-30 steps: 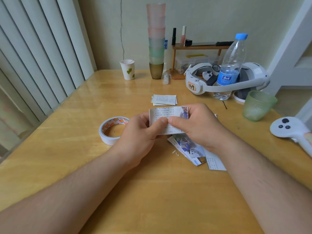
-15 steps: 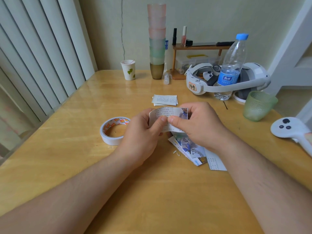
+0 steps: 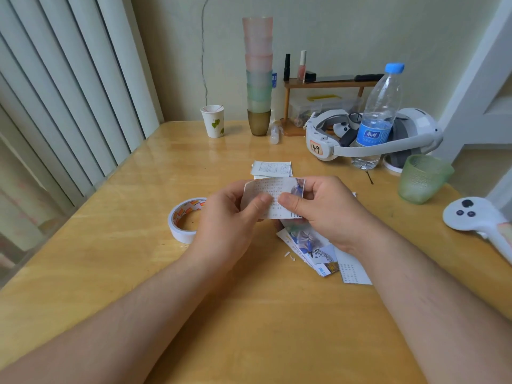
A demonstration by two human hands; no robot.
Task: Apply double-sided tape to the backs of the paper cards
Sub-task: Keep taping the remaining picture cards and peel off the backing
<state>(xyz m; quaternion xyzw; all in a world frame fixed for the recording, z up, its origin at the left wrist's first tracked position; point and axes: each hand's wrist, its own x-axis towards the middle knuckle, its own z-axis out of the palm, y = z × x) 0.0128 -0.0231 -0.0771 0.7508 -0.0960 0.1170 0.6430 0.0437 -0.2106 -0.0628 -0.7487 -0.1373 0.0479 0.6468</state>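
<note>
At frame centre, just above the counter (image 3: 110, 273): paper card (image 3: 273, 199) pinched by left hand (image 3: 230, 217) and right hand (image 3: 327, 212), thumbs nearly meeting on its text face. Left edge curled further back than 1 second ago, probably pressing tape behind or peeling liner. Long axis left-right across frame, face tilted toward camera. Left of centre: tape roll (image 3: 184, 218), untouched. Beyond: finished stack (image 3: 271, 169).

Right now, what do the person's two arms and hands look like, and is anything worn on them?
Both forearms are bare up to the picture's edge: no sleeves, watch, bracelet or gloves show. The left hand and right hand carry no visible rings. The thumbnails are short and unpainted. No marks or cables show.
</note>
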